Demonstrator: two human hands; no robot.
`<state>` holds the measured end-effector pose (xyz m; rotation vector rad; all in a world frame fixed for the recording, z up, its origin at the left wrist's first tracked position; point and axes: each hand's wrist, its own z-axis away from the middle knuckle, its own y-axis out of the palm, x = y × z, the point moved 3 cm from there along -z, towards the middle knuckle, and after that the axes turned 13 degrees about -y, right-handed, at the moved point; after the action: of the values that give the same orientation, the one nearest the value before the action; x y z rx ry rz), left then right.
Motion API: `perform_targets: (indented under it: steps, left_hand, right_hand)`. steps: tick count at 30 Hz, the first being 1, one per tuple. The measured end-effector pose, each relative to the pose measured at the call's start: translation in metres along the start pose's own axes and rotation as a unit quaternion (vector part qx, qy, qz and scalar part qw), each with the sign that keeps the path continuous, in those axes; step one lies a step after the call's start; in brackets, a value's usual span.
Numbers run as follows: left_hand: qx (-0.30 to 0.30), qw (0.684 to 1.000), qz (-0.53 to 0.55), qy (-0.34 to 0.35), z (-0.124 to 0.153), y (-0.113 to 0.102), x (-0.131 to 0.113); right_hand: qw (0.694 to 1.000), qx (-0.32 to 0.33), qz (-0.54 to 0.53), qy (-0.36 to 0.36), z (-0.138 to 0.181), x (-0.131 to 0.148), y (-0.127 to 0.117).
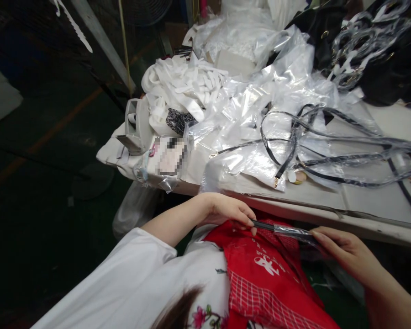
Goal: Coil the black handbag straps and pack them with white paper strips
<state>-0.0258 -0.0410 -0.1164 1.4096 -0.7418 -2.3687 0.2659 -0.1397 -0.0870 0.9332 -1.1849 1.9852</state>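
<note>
Over the red apron, my left hand (235,213) pinches one end of a black strap (264,225). Clear plastic film (291,231) covers the strap towards its other end. That wrapped end is gripped between the thumb and fingers of my right hand (342,249). The strap runs nearly straight between the two hands, just below the table's front edge. On the table, more black straps (287,164) in clear plastic lie in loose loops, some with gold-coloured clips (276,182).
A tape dispenser (137,125) stands at the table's left corner, beside a heap of white strips (192,82). Clear plastic bags (246,105) cover the table's middle. Black items (380,82) and wrapped coils (356,50) are piled at the back right.
</note>
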Motion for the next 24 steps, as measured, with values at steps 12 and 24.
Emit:
perform_targets:
  steps: [12,24]
  left_hand:
    - [-0.010,0.853,0.428,0.300,-0.026,0.005,-0.081]
    - [-0.443,0.771,-0.394,0.232,-0.050,0.038,-0.079]
  right_hand:
    - [0.995,0.029,-0.063,-0.073,-0.040,0.049,0.064]
    - [0.935,-0.155,-0.313,-0.064,-0.025,0.067,0.010]
